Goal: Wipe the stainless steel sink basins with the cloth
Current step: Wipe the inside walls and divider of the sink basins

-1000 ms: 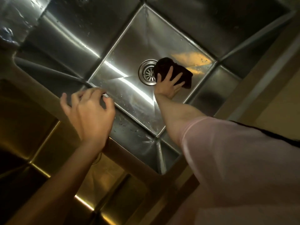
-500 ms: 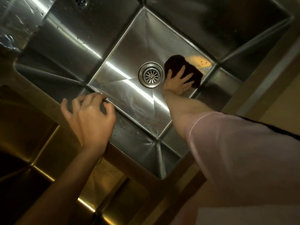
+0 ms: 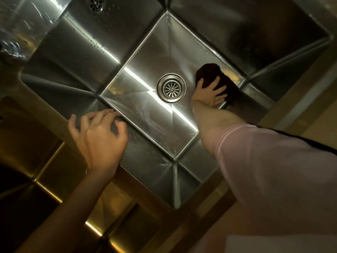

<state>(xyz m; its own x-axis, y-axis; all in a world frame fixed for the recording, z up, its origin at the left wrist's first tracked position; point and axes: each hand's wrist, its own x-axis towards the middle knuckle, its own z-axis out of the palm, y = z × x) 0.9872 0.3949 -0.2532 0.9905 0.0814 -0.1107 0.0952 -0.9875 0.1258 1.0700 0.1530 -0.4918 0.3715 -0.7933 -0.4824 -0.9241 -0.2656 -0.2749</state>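
Observation:
A deep stainless steel sink basin [image 3: 145, 114] fills the middle of the view, wet with droplets, with a round drain strainer [image 3: 171, 88] in its floor. A dark cloth [image 3: 211, 73] lies on the basin floor to the right of the drain, near the right wall. My right hand [image 3: 209, 94] presses flat on the cloth with the fingers spread. My left hand [image 3: 98, 137] hovers over the basin's near-left rim with its fingers loosely curled, holding nothing.
A second basin [image 3: 36, 179] lies at the lower left in yellowish light, parted from the first by a narrow steel divider [image 3: 145, 187]. An overflow grate [image 3: 95, 4] sits in the far wall. A pale counter edge [image 3: 300, 88] runs along the right.
My right hand has slid the cloth from over the drain to the right, toward the basin's right wall, uncovering the strainer. The left hand has barely shifted.

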